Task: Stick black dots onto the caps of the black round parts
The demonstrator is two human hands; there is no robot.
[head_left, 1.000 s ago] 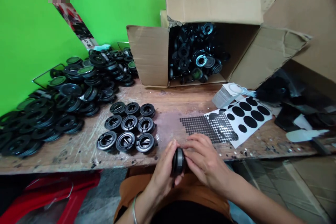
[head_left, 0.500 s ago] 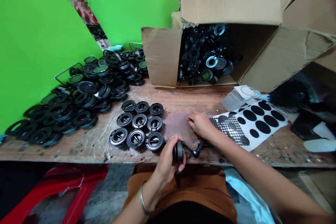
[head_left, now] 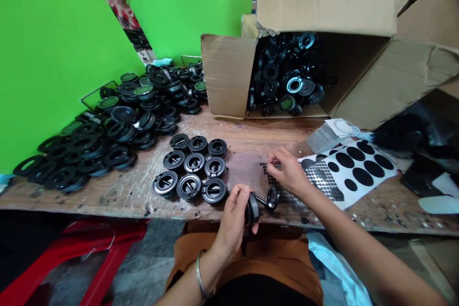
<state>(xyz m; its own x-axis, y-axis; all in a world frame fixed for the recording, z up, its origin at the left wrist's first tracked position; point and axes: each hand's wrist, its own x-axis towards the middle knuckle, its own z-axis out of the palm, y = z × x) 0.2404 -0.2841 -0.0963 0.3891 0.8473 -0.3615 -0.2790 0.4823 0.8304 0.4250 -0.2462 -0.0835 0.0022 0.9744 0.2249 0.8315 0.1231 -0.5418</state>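
Observation:
My left hand [head_left: 234,220] is wrapped round a black round part [head_left: 253,209] at the table's front edge. A short arm with a small black ring [head_left: 272,199] sticks out from that part to the right. Over a clear sheet of small black dots [head_left: 267,174], my right hand [head_left: 285,169] has its fingertips pressed together; whatever they hold, if anything, is too small to name. Left of my hands, several round black parts [head_left: 194,165] stand in neat rows. A white sheet with large black circles [head_left: 363,176] lies to the right.
A large heap of black round parts [head_left: 124,114] covers the table's left side. An open cardboard box [head_left: 229,74] with more black parts stands at the back. Near the white sheet is a stack of small cards [head_left: 321,137]. A red stool [head_left: 103,253] is below left.
My right hand has lifted slightly and moved right, off the clear sheet's left part. My left hand has shifted a little right with the black part. The view has turned slightly.

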